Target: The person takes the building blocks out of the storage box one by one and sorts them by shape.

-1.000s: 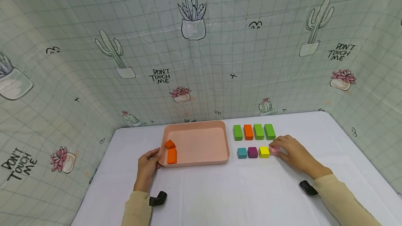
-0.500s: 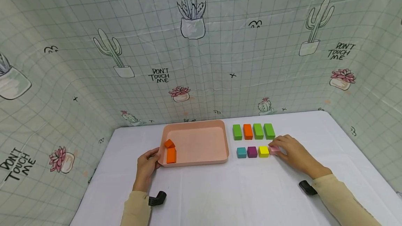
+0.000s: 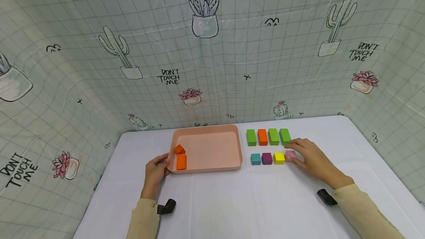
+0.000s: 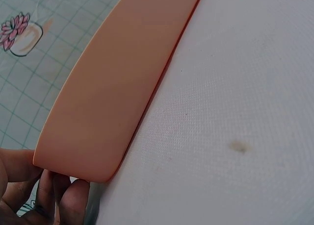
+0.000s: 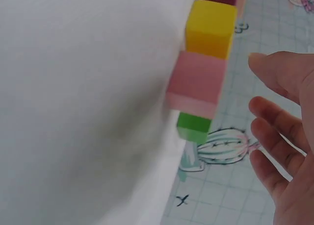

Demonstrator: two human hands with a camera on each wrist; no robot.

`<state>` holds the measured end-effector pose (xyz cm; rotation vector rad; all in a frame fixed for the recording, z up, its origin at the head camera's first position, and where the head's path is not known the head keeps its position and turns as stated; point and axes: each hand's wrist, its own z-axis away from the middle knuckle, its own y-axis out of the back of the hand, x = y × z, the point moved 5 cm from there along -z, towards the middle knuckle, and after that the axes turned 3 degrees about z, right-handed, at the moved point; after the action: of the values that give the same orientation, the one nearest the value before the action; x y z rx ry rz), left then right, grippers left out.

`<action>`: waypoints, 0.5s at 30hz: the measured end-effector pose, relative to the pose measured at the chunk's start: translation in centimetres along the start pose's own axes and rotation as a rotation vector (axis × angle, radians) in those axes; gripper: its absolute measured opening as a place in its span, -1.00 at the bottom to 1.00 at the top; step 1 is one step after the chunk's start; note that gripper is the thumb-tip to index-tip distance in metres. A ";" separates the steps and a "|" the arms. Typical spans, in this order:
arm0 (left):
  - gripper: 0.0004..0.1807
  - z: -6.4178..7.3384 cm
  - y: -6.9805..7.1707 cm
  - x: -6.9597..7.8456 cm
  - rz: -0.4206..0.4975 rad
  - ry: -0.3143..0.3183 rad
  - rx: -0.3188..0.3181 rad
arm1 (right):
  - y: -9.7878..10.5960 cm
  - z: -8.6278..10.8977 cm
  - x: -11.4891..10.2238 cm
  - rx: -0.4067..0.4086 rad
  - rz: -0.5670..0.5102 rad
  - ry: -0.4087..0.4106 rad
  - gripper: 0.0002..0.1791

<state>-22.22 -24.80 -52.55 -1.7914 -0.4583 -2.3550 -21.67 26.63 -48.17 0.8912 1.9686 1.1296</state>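
A pink tray (image 3: 212, 169) lies on the table, with two orange blocks (image 3: 181, 161) at its left end, one tilted against the other. My left hand (image 3: 156, 172) grips the tray's left end; in the left wrist view its thumb is at the rim and the curled fingers (image 4: 73, 200) at the lower corner. My right hand (image 3: 312, 159) is over the right end of the front row, fingers spread and holding nothing. Just beside its thumb sits a pink cube (image 5: 196, 83), at the end of a row with a yellow cube (image 3: 279, 158), a purple cube (image 3: 267, 158) and a teal cube (image 3: 255, 159).
Behind the cubes stand three green blocks (image 3: 273, 137) and one orange block (image 3: 262, 137) in a row, right of the tray. A patterned cloth (image 3: 219, 65) rises behind the white table (image 3: 232, 202). Black wrist cameras (image 3: 166, 207) sit on both wrists.
My right hand has let go of the pink cube; its fingers have spread and lifted off, leaving the cube beside the yellow one. The left hand stays at the tray.
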 end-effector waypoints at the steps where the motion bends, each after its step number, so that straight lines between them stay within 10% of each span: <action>1: -0.62 0.0 0.0 0.0 0.000 0.001 -0.001 | 0.1 -0.1 -0.2 0.009 -0.001 0.009 -0.53; 15: -0.62 0.1 -0.1 0.1 0.021 -0.018 0.008 | 0.3 -3.3 -5.4 0.062 -0.025 0.239 -0.56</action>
<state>-22.14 -24.69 -52.47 -1.8071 -0.4483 -2.3218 -21.50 20.92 -45.39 0.7905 2.2128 1.2128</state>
